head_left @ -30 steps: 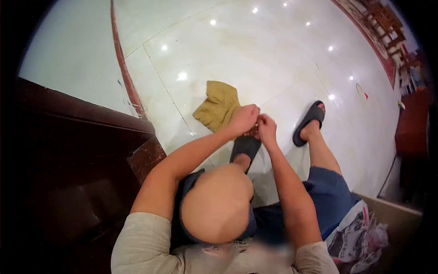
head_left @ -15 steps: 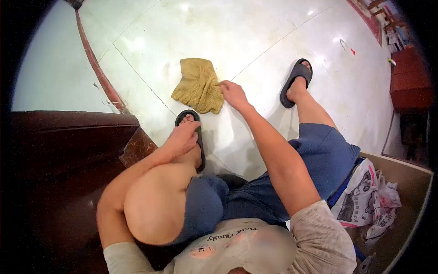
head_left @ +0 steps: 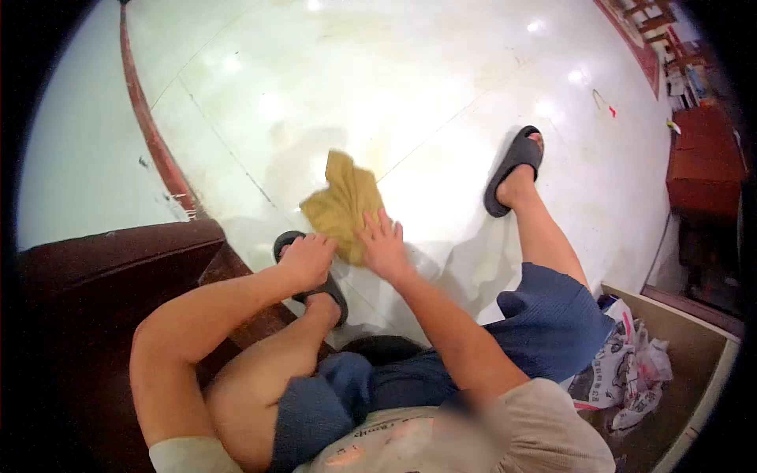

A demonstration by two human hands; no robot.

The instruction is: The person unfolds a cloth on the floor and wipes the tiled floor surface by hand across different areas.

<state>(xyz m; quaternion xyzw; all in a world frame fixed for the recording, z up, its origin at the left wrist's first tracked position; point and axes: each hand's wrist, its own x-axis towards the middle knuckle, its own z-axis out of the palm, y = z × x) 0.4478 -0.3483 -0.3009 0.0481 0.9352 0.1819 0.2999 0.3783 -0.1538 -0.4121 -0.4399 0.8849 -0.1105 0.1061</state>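
A mustard-yellow textured cloth hangs creased in front of me, apparently raised off the tiles, with a faint shadow beyond it. My left hand is closed, its fingertips at the cloth's near left edge, above my left slipper. It appears to grip that edge, though the fingertips are partly hidden. Against the cloth's near right side lies my right hand, back upward, with its fingers stretched and spread.
Pale glossy tiles form the floor. A dark brown piece of furniture stands at left. My right foot wears a dark slipper. At lower right, an open drawer holds plastic bags. A reddish-brown cabinet is farther right.
The cloth has come off the floor toward me and become more folded. My left hand has moved from my left foot to the cloth. My right hand's pinch has opened into spread fingers.
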